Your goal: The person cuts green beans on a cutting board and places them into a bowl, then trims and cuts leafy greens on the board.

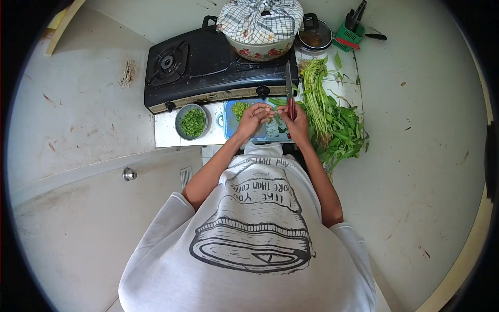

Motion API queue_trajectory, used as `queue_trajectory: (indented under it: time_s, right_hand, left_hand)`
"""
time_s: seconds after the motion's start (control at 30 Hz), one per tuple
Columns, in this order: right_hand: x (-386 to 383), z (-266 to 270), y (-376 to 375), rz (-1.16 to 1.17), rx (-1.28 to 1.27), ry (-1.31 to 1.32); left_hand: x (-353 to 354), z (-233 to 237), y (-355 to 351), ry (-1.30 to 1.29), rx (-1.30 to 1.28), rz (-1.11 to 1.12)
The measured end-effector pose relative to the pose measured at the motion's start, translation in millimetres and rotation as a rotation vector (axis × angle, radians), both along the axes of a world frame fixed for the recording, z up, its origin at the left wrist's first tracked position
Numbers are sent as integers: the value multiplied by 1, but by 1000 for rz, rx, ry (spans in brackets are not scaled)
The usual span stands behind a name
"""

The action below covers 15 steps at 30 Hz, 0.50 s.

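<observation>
Over the blue cutting board (229, 111), my left hand (253, 118) has its fingertips pinched together; what they hold is too small to make out. My right hand (296, 125) is closed around the red handle of a knife (289, 80), whose blade points away from me toward the stove. The fingertips of both hands nearly meet. Chopped greens (239, 110) lie on the board's left part, and darker leaves (280, 127) show near my right hand. A round bowl (205, 136) of chopped greens (193, 122) stands left of the board.
A black gas stove (202, 62) borders the counter behind the board, bearing a cloth-topped floral pot (262, 51). Long-stemmed leafy greens (340, 127) are piled at the right. Behind them are a small pan (323, 32) and a green basket (347, 35) with knives.
</observation>
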State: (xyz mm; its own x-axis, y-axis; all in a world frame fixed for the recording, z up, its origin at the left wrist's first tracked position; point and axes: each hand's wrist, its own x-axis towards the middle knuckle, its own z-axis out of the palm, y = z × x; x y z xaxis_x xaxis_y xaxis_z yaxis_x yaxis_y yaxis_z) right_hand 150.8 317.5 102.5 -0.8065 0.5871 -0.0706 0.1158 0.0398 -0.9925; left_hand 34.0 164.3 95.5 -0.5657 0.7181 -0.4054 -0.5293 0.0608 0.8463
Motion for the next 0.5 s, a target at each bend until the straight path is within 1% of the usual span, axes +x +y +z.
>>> queue_trajectory:
  time_s: [0.07,0.1,0.2,0.27,0.37,0.5]
  right_hand:
    - [-2,-7,-4,41,-18,32]
    - [-3,-8,-6,61,-26,49]
    - [-2,-9,-8,116,81,-71]
    - [-3,-9,-13,128,73,-58]
    - [-4,-10,-18,127,40,-14]
    - [-2,-7,-18,117,51,-24]
  left_hand:
    - [2,-2,1,-20,37,43]
    - [2,-2,2,-71,56,69]
    - [3,0,3,-202,109,129]
    - [5,10,3,-265,139,146]
    - [6,15,4,-385,92,220]
    - [6,8,0,-452,106,222]
